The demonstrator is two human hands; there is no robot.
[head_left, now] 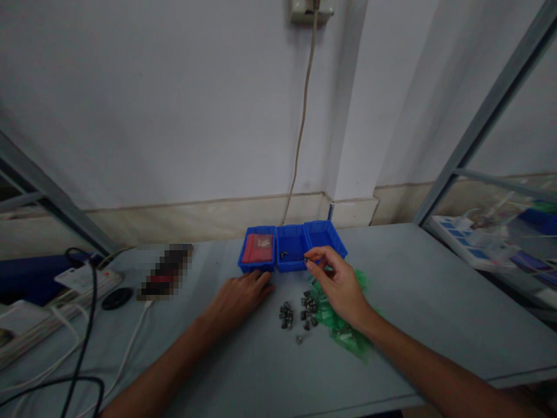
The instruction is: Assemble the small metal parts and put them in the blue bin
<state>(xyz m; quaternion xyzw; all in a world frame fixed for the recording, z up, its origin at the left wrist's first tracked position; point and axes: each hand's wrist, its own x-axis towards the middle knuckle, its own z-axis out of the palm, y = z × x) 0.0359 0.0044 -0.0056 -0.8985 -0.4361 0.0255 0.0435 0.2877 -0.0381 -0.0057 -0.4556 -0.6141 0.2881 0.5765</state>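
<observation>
My right hand (pixel 337 284) is over the front of the blue bins, thumb and forefinger pinched on a small dark metal part (pixel 307 260), too small to make out its kind. Below it lie two small piles of metal parts, one pile (pixel 286 315) to the left and another pile (pixel 308 310) beside a crumpled green plastic bag (pixel 326 310). A single silvery part (pixel 299 339) sits nearer me. My left hand (pixel 243 296) rests on the table, fingers lying loosely by the front of the left blue bin (pixel 242 264), holding nothing. A few small parts lie in the middle blue bin (pixel 292 238).
A red packet (pixel 256 249) fills the left bin; the right blue bin (pixel 324 232) stands angled. To the left are a blurred-out device (pixel 165 273), a round black disc (pixel 116 298), cables and a power strip (pixel 98 284). Metal frame posts (pixel 448 174) flank the table (pixel 418 278) before a wall.
</observation>
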